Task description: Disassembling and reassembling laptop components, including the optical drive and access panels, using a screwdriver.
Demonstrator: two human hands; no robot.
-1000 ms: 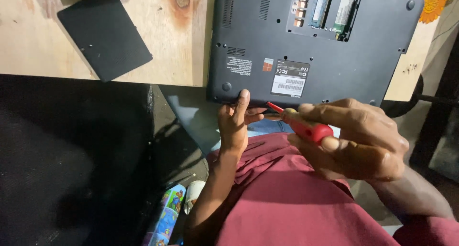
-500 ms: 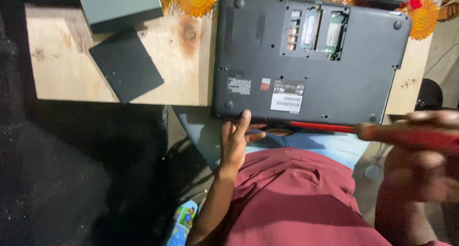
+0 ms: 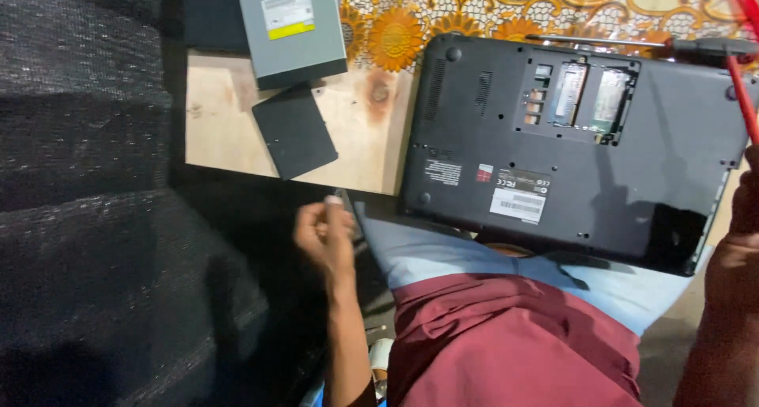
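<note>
Laptop point(image 3: 569, 154), underside up, lies at the desk's point(image 3: 221, 130) near right edge, its front overhanging the person's lap, memory bay uncovered. Left hand point(image 3: 324, 233), fingers loosely curled and seemingly pinching something too small to identify, hovers off the desk's near edge, left of the laptop. Right hand point(image 3: 739, 241), mostly out of frame, appears to grasp a red screwdriver point(image 3: 743, 91). A black cover panel point(image 3: 294, 130) and a grey optical drive point(image 3: 291, 28) lie toward the desk's left side.

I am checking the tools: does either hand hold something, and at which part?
The right hand seems to hold the red screwdriver, but the grip is hidden. The left hand is curled; a hold cannot be told.
</note>
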